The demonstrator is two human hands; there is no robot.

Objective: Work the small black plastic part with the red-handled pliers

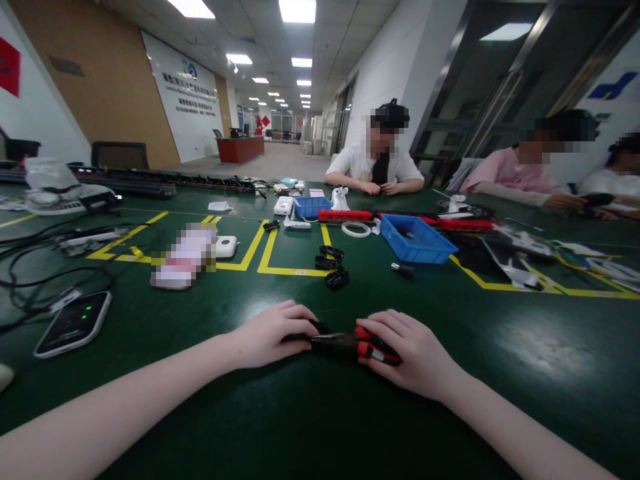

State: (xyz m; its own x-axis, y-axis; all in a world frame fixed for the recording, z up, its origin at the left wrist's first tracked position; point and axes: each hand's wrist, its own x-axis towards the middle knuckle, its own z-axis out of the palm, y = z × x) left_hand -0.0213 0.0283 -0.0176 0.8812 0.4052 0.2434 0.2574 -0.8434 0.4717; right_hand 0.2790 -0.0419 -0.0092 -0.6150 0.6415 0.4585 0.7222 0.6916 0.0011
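Observation:
My right hand is closed around the red-and-black handles of long-nose pliers. Their metal jaws point left and reach a small black part in my left hand. That hand pinches the part between thumb and fingers, which cover much of it. Whether the jaws grip the part or only touch it I cannot tell. Both hands are low over the green table, close to me. Beyond them lie several similar black parts in a loose row.
A blue bin stands ahead to the right, a smaller blue tray farther back. Left are a phone, a white device, a black-screened device and cables. Co-workers sit across the table. Yellow tape marks areas.

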